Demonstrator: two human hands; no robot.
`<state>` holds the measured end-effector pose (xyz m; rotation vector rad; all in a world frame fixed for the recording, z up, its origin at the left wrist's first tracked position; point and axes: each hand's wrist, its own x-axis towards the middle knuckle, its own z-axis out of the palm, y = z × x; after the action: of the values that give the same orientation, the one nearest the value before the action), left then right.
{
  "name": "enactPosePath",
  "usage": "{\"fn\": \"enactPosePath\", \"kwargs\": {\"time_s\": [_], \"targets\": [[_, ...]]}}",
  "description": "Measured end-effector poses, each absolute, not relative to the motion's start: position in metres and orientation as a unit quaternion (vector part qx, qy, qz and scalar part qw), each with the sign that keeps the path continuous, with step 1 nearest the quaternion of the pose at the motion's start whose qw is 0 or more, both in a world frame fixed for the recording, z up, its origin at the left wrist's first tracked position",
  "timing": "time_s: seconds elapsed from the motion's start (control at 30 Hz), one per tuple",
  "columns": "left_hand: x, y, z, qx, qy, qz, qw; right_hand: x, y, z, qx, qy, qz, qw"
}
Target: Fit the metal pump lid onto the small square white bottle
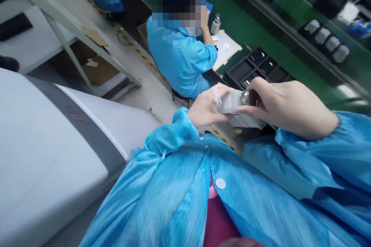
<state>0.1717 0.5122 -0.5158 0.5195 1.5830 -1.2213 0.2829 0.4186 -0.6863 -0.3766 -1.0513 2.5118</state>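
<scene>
From where I operate, the bottle (pixel 228 104) is up in the air before the chest, tilted almost onto its side between both hands. The left hand (pixel 204 108) grasps its pale body, thin white strands (pixel 216 94) lying by the thumb; the right hand (pixel 292 104) has thumb and fingers closed around it at the shiny metallic cap (pixel 245 97). I can't tell what the bottle contains. On my left a bulky white casing (pixel 43 135) crowds that sleeve; a reddish mark on its grey band (pixel 79 117) is too blurred for me to read. Beyond the hands sits a co-worker in blue (pixel 179 54), near a green work surface (pixel 278 27). A silver-topped bottle (pixel 216 25) stands there upright, close to a white board (pixel 228 46) with small pieces on it. Just past my bottle lies a black compartment tray (pixel 243 70), some of its pockets holding dark, glossy items. Farther right, a dark holder carries a row of whitish pieces (pixel 322 35).
</scene>
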Motion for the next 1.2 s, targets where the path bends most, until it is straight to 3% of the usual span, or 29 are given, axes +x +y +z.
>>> {"fn": "enactPosePath", "kwargs": {"time_s": [0.17,0.4,0.5,0.7,0.8,0.9,1.07,1.2], "targets": [[0.168,0.541,-0.503,0.220,0.675,-0.519,0.475,0.270,0.450,-0.683,-0.166,-0.440,0.865,0.172],[0.145,0.583,-0.493,0.151,0.717,-0.508,0.453,0.226,0.466,-0.708,0.021,-0.207,0.896,0.392],[0.149,0.596,-0.493,0.154,0.715,-0.505,0.457,0.220,0.474,-0.704,0.037,-0.182,0.886,0.425],[0.131,0.617,-0.501,0.173,0.680,-0.525,0.482,0.210,0.496,-0.683,-0.123,-0.324,0.860,0.375],[0.085,0.629,-0.502,0.187,0.662,-0.525,0.502,0.183,0.509,-0.668,-0.227,-0.393,0.837,0.305],[0.028,0.649,-0.503,0.162,0.649,-0.507,0.543,0.149,0.525,-0.665,-0.240,-0.385,0.854,0.255],[-0.049,0.682,-0.511,0.119,0.642,-0.471,0.593,0.092,0.545,-0.669,-0.166,-0.078,0.932,0.312],[-0.081,0.695,-0.517,0.097,0.677,-0.447,0.577,0.051,0.551,-0.647,-0.076,0.247,0.918,0.299]]}}
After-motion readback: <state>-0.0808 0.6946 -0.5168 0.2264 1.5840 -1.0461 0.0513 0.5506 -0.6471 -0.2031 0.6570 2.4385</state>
